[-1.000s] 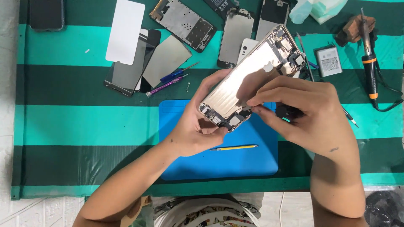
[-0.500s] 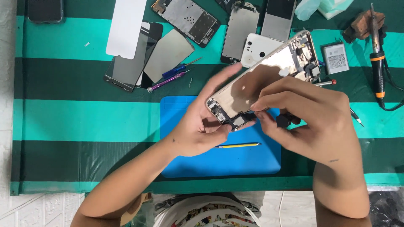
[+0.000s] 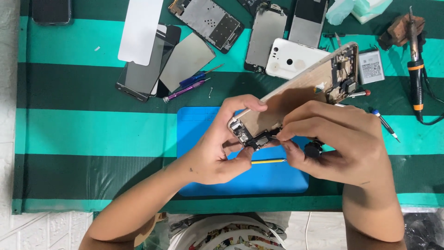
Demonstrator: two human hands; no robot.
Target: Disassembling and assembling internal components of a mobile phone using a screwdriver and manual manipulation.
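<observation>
Teal and dark green stripes are covering the whole surface (image 3: pixel 83 134), with a blue work mat (image 3: pixel 203 139) lying at centre frame under the hands. Over that mat the opened phone frame (image 3: pixel 296 95) is being held up in the air, its long axis running diagonally from the lower middle of the frame up toward the upper right, camera end highest.

Left hand (image 3: pixel 217 150) is clamping the lower end of it, thumb on top, fingers curling underneath. Right hand (image 3: pixel 340 139) is coming in from the right side, its fingers (image 3: pixel 283 135) pinched together right on the small dark connector parts at that same lower end, so both hands are meeting at the bottom corner. Something small and dark is also tucked in the right palm, can't tell what.

Smaller stuff: a yellow pry stick (image 3: pixel 268 161) is lying on the mat just below the fingertips.
</observation>
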